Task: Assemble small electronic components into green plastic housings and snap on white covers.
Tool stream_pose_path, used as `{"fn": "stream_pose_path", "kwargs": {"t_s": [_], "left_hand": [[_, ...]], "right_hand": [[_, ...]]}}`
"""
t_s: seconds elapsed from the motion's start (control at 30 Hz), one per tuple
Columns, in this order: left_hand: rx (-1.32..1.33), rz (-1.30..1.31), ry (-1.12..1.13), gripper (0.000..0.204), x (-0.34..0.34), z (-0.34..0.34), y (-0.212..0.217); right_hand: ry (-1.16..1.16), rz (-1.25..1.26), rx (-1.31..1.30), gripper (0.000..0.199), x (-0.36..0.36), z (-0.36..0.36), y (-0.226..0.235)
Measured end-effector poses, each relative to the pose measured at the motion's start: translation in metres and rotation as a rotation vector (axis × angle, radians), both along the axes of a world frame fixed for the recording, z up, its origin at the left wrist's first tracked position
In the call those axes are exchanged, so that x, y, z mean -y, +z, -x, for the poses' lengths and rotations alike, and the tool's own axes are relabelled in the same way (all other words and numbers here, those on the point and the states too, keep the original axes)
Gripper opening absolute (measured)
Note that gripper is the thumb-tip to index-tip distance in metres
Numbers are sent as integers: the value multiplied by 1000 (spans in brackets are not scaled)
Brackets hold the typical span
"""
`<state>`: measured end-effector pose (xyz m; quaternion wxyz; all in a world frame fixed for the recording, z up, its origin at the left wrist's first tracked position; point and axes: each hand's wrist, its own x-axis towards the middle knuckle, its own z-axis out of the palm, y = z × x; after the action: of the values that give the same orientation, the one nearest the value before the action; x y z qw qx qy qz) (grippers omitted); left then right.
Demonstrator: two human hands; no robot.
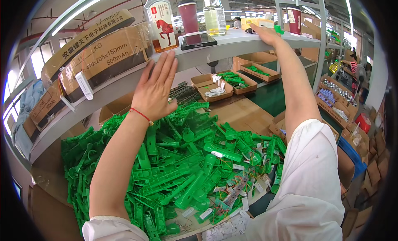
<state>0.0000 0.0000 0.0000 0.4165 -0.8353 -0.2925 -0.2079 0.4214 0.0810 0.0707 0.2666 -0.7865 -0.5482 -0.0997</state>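
My left hand (pixel 155 85), with a red cord at the wrist, is raised with its fingers stretched flat against the front edge of the grey shelf (pixel 236 44). Its fingertips are just below a bottle of amber drink (pixel 161 23). Farther right, my right hand (pixel 267 35) reaches onto the shelf, fingers extended at a small black object (pixel 250 31); whether they touch it I cannot tell. Behind that hand lies a yellow and white box (pixel 257 23). Below my arms spreads a large heap of green plastic housings (pixel 174 166), with wired circuit boards (pixel 236 191) among them at the near right.
A phone (pixel 199 41), a dark red cup (pixel 188 16) and a clear bottle (pixel 214 15) stand on the shelf. Cardboard cartons (pixel 99 54) fill its left end. Beyond the heap are open trays (pixel 211 87) of white and green parts. White pieces (pixel 228 228) lie nearest me.
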Motion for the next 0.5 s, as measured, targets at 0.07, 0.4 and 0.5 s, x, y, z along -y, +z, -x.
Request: {"fn": "stream_pose_path", "kwargs": {"t_s": [0.07, 0.4, 0.5], "left_hand": [[-1, 19, 29, 92, 10, -3, -4], [12, -22, 7, 91, -2, 1, 0], [-1, -37, 15, 90, -3, 0, 0]], "right_hand": [[-18, -35, 27, 84, 11, 2, -9], [-1, -145, -77, 85, -7, 4, 13], [0, -88, -96, 84, -21, 6, 17]]}}
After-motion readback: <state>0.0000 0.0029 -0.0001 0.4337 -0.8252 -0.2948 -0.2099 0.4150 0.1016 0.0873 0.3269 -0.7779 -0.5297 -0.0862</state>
